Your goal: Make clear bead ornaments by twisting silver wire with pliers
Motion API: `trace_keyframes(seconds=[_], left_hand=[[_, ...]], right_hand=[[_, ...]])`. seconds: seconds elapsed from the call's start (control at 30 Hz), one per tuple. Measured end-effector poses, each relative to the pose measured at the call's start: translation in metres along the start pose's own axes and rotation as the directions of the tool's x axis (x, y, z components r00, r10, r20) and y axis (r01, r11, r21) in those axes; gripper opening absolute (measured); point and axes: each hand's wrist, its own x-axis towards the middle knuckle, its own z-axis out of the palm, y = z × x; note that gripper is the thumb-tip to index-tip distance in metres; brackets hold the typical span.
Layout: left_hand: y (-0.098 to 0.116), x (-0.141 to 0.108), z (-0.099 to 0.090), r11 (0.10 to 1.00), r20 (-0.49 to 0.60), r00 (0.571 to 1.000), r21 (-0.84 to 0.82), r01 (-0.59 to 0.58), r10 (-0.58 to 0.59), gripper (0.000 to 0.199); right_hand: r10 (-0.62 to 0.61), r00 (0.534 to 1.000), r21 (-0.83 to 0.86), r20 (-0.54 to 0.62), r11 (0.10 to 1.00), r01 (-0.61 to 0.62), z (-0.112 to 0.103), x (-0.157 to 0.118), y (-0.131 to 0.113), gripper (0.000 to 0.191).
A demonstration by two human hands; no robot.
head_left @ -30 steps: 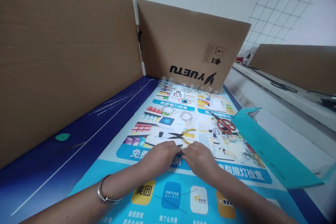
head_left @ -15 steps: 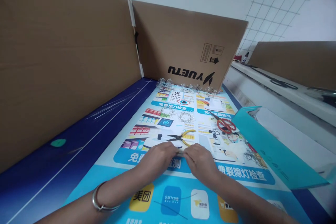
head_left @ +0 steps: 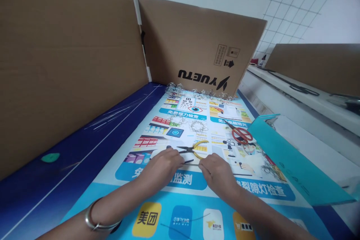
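Checking my left hand (head_left: 160, 167) and right hand (head_left: 217, 177): both curled just below the yellow-handled pliers (head_left: 194, 149), any grasp impossible to tell; slow, close fingerwork advised

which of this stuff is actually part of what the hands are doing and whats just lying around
With the hands: left hand and right hand, both nearest the yellow-handled pliers on the printed poster.

Lying about: red-handled scissors, wire rings, teal folder, YUETU cardboard sheet.
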Motion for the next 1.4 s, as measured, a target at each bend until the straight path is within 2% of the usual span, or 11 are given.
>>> trace_keyframes(seconds=[0.27,0.47,0.6,0.77,0.97,1.17,1.4], left_hand=[[0.005,-0.001,-0.002,0.996,0.052,0.998,0.084,-0.025,0.021,0.024],[0.010,-0.004,0.004,0.993,0.077,0.997,0.112,0.018,-0.027,0.026],[0.006,-0.001,0.001,0.998,0.055,0.997,-0.019,0.060,-0.059,0.021],[-0.011,0.003,-0.013,0.936,0.144,0.983,-0.316,0.156,-0.116,0.021],[-0.023,0.000,-0.024,0.906,0.141,0.963,-0.331,0.266,-0.231,0.017],[-0.025,-0.004,-0.028,0.903,0.165,0.973,-0.371,0.215,-0.164,0.010],[-0.036,-0.006,-0.029,0.829,0.176,0.976,-0.522,0.201,-0.127,0.011]], right_hand=[[-0.011,0.999,-0.144,0.048,0.989,0.018,-0.001,-0.004,0.002,0.015],[-0.037,0.996,-0.201,0.081,0.978,0.052,0.000,-0.006,0.003,0.011],[-0.057,0.992,-0.184,0.110,0.980,0.076,0.003,-0.005,0.007,0.013],[-0.066,0.991,-0.114,0.120,0.990,0.080,0.008,-0.001,0.011,0.014],[-0.080,0.991,-0.049,0.111,0.995,0.086,0.012,0.000,0.012,0.016],[-0.073,0.991,-0.018,0.113,0.997,0.076,0.012,-0.001,0.011,0.017],[-0.099,0.987,0.035,0.129,0.995,0.095,0.012,0.000,0.013,0.021]])
